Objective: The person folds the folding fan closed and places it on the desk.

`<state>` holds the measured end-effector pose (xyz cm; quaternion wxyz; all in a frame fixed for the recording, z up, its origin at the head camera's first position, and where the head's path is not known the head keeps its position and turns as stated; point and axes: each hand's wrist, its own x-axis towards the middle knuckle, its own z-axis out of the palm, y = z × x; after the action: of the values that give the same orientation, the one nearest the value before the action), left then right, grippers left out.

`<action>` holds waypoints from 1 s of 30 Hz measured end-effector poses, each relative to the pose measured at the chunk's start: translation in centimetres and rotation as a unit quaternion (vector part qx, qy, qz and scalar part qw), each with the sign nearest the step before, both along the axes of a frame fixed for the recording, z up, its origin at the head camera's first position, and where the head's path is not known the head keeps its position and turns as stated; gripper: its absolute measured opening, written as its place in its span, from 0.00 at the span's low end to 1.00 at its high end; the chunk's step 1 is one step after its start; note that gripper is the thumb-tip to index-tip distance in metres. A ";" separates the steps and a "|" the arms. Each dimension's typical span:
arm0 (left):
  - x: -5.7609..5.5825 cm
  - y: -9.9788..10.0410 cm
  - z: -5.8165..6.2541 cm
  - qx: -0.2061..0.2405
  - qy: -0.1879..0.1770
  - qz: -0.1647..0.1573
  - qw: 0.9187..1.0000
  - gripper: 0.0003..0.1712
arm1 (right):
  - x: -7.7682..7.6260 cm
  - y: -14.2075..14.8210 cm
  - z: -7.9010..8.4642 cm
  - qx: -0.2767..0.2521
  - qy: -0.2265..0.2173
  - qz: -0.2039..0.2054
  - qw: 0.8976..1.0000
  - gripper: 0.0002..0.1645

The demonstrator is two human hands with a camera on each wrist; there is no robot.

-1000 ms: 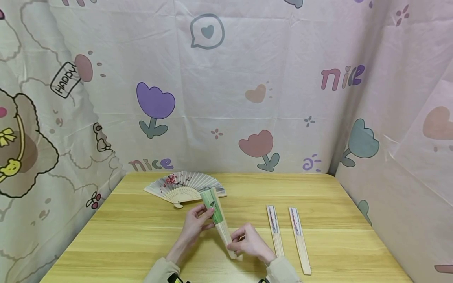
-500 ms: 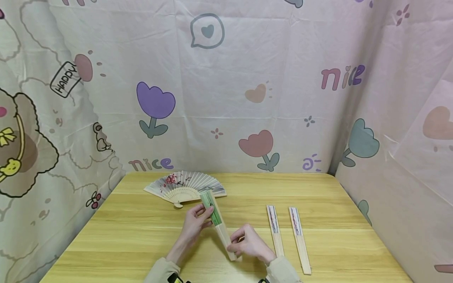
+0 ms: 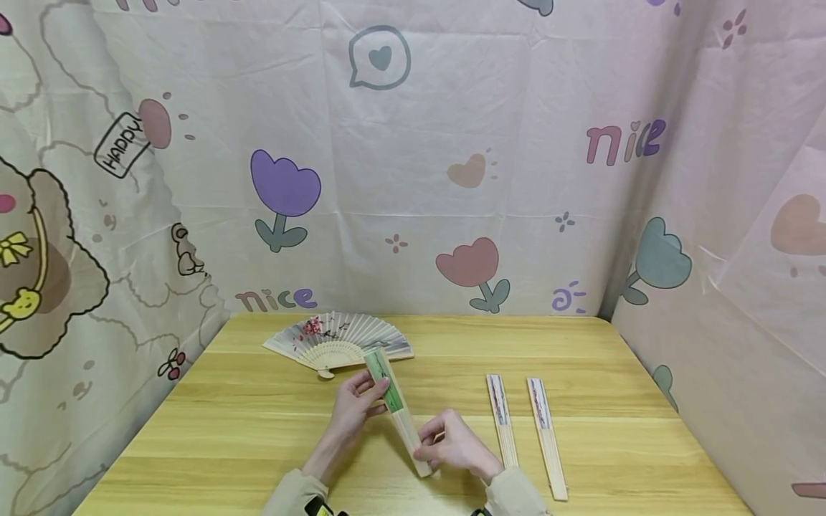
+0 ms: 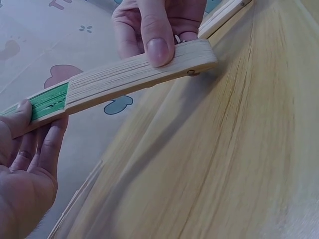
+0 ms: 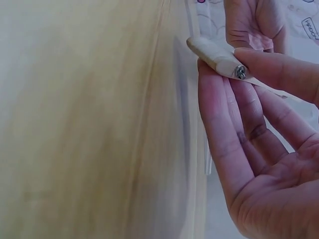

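A folded green hand fan (image 3: 404,423) with pale wooden ribs is held at a tilt above the table by both hands. My left hand (image 3: 353,410) grips its green upper part, thumb on top and fingers beneath, as the left wrist view also shows. At the ribbed lower end, my right hand (image 3: 454,441) pinches the fan between thumb and fingers. The metal rivet (image 5: 240,72) of the fan shows in the right wrist view, close to the right thumb. Behind the hands, a spread fan (image 3: 338,340) with pink blossoms lies on the table.
Two folded fans lie side by side to the right: the nearer one (image 3: 501,419), partly hidden by the right forearm, and the outer one (image 3: 547,437). The wooden table (image 3: 619,401) ends at a printed curtain (image 3: 400,143) at the back and sides.
The green fan has tilted slightly in the hands, its upper end sinking a little and showing less of its green face. Both hands keep their hold in nearly the same place.
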<state>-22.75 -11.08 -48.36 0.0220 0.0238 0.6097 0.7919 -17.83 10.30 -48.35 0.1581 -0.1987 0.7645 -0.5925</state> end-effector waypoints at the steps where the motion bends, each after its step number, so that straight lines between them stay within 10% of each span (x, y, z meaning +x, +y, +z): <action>1: 0.0 0.0 -0.1 0.003 0.001 0.002 1.000 0.14 | 0.0 0.0 -0.1 -0.001 0.002 0.002 1.000 0.09; 21: -0.3 0.3 0.0 0.003 -0.007 0.005 1.000 0.12 | 0.0 0.3 -0.1 -0.038 -0.043 0.029 0.998 0.23; 30: -0.7 0.0 0.1 -0.003 0.006 -0.070 0.998 0.21 | 0.0 0.4 0.0 -0.035 -0.062 -0.005 0.997 0.23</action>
<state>-23.49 -11.07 -48.21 0.0740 0.0707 0.6094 0.7862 -17.87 10.69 -48.34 0.1947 -0.1632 0.7329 -0.6312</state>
